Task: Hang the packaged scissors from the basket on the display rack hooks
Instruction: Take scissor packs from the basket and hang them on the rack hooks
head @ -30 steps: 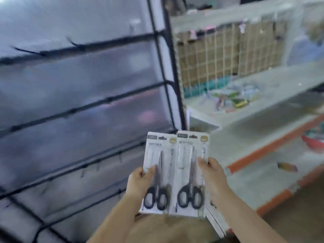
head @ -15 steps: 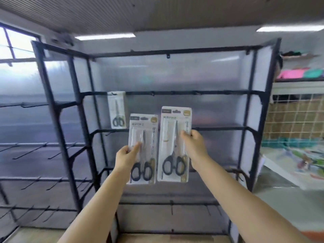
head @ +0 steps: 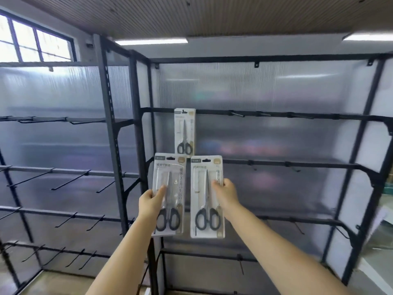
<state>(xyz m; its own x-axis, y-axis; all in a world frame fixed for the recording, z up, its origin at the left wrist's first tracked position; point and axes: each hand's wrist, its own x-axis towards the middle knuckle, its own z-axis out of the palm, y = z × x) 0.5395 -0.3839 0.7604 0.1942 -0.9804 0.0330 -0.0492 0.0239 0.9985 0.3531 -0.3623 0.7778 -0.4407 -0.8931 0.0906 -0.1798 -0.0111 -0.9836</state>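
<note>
I hold two white blister packs of black-handled scissors up in front of the black display rack point(head: 276, 165). My left hand point(head: 150, 204) grips the left pack point(head: 170, 179) by its left edge, thumb across the front. My right hand point(head: 226, 193) grips the right pack point(head: 206, 184) by its right edge. Both packs are upright and side by side, level with the rack's second bar. A third pack point(head: 184, 130) hangs from a hook on the upper bar, just above them. Several bare hooks point(head: 236, 113) stick out of that bar to the right. The basket is out of view.
The rack has translucent ribbed back panels and a black upright point(head: 140, 145) at its left corner. A second rack section point(head: 63, 177) to the left carries several long bare hooks. A white shelf edge point(head: 380, 265) shows at the far right.
The view moved closer to the rack and tilted up a little. Both hands have carried the packs nearer to the bars, and the right pack has dropped level with the left one.
</note>
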